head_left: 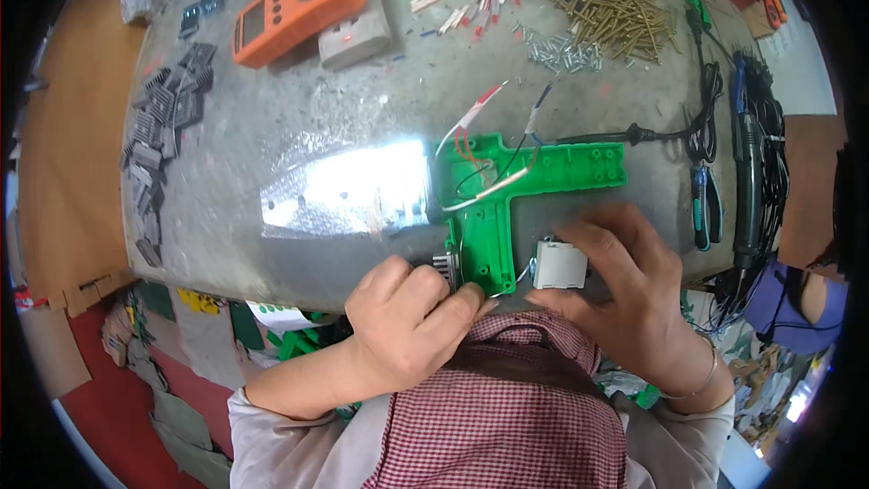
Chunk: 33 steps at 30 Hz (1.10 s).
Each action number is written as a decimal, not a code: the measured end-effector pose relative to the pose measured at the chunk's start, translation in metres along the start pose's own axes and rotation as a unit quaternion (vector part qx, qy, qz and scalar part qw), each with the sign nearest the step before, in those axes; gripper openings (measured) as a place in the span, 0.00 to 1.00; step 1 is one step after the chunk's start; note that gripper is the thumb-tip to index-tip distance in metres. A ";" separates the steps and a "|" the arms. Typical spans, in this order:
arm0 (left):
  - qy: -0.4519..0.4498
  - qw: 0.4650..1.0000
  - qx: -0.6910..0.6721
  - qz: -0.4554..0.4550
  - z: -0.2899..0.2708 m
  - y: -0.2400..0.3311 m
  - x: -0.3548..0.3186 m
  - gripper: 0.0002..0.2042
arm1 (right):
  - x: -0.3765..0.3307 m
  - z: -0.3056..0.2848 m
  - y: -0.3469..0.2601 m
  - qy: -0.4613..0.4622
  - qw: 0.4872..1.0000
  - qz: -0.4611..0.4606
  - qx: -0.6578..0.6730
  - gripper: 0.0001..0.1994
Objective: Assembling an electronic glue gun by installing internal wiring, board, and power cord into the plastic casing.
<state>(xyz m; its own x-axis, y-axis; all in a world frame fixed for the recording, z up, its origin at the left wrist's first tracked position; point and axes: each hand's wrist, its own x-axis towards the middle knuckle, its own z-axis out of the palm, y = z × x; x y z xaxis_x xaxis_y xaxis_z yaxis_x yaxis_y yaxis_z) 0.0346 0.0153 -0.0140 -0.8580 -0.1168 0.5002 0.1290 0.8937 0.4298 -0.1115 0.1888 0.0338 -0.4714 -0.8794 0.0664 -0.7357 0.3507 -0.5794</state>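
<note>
A green plastic tool housing half (489,235) lies open-side up in front of me, its handle stretching right. Inside it run red, white, black and blue wires, some with bared ends sticking up. My left hand (412,321) is closed at the housing's near end, fingers curled on its edge beside a grey finned heat sink (444,264); the fingertips are partly hidden. My right hand (629,276) has its thumb and fingers around a white square box-shaped part (559,265). Thin leads run from that part toward the housing. A shiny silver-wrapped barrel (348,188) extends left from the housing.
An orange multimeter (299,7) leans on a white power strip (358,41) at the far left. Grey heat sinks (149,149) line the left side. Brass screws (625,14) and small silver screws (561,50) lie far right. Pliers (706,208) and a soldering iron (748,181) lie right.
</note>
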 end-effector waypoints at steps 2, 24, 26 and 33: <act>0.018 1.000 -0.018 -0.006 0.002 0.000 -0.002 0.14 | -0.003 0.003 0.001 -0.003 0.996 0.052 0.075 0.31; 0.007 0.995 -0.056 0.086 0.007 -0.014 0.022 0.14 | 0.015 0.057 0.016 0.233 0.969 -0.055 0.066 0.34; 0.023 0.996 -0.030 0.076 0.007 -0.013 0.021 0.14 | 0.012 0.063 0.021 0.247 0.960 -0.032 0.126 0.34; 0.028 0.998 -0.023 0.054 0.008 -0.011 0.019 0.14 | 0.014 0.054 0.025 0.289 0.946 -0.065 0.133 0.31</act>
<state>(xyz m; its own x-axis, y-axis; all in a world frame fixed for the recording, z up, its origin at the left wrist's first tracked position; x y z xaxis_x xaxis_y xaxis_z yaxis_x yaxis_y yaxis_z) 0.0134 0.0071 -0.0151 -0.8082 -0.0456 0.5871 0.2441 0.8814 0.4045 -0.1107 0.1678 -0.0236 -0.6286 -0.5604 0.5393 -0.6937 0.0906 -0.7145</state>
